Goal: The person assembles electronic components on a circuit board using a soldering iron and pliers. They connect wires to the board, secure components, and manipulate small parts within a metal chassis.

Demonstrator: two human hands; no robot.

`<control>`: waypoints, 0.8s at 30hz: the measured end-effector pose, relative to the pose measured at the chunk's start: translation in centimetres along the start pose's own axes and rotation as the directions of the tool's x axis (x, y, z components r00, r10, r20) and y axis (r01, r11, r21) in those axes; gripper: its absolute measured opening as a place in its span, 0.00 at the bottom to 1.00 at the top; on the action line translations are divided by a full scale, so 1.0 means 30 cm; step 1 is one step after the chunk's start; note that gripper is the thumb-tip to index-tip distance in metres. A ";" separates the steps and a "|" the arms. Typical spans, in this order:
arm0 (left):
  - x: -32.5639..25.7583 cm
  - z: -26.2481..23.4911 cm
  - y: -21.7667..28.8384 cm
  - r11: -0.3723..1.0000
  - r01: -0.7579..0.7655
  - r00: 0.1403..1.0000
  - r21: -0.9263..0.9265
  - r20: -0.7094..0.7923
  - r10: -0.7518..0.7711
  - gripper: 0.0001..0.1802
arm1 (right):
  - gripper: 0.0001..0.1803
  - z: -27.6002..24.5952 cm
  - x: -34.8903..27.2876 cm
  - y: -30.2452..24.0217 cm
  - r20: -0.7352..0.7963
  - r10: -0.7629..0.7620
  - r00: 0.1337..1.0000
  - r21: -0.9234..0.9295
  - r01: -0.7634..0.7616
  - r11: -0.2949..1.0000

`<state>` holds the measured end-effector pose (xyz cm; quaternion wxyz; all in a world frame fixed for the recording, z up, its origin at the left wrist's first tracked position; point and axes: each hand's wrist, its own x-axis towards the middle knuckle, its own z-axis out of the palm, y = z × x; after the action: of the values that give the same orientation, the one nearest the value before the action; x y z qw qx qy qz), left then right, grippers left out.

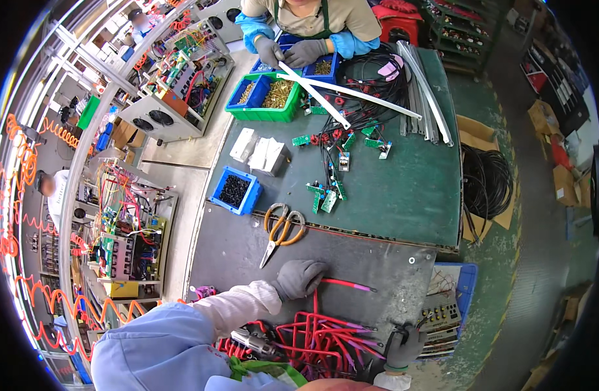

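Observation:
My left hand (300,280), in a grey glove, is closed round a red cable. One end of this red cable (346,283), with a purple sleeve and a metal lug, sticks out to the right; another length hangs below the fist. Under it lies a heap of bent red cables (315,339) with purple-sleeved ends. My right hand (405,347), also gloved, is curled at the lower right around something dark and thin that I cannot make out. A grey metal tool (254,340) rests left of the heap. Orange-handled scissors (283,229) lie beyond my left hand.
A blue bin of black parts (236,190) and white boxes (268,156) stand farther off. Green circuit boards (328,195) lie on the green mat. Across the table, a person's gloved hands (289,52) hold white strips (351,94). Panels (441,319) lie at right.

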<state>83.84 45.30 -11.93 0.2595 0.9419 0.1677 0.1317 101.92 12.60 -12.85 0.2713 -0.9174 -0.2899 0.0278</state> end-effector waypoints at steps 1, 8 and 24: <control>0.000 -0.002 -0.005 1.000 0.002 1.000 0.004 0.018 -0.002 0.13 | 0.17 0.007 -0.004 0.002 -0.004 0.005 1.000 -0.009 -0.005 1.000; 0.010 0.002 0.002 0.999 -0.032 0.998 -0.015 -0.051 0.031 0.12 | 0.17 0.003 0.000 0.006 0.001 0.014 1.000 -0.021 -0.014 1.000; 0.006 -0.001 -0.002 0.999 -0.026 0.999 -0.021 -0.020 0.025 0.15 | 0.16 -0.012 0.003 -0.013 0.039 0.030 0.999 0.008 -0.031 0.999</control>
<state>83.98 45.43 -11.91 0.2660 0.9399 0.1569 0.1459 101.86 12.74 -12.33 0.2691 -0.9198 -0.2808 0.0510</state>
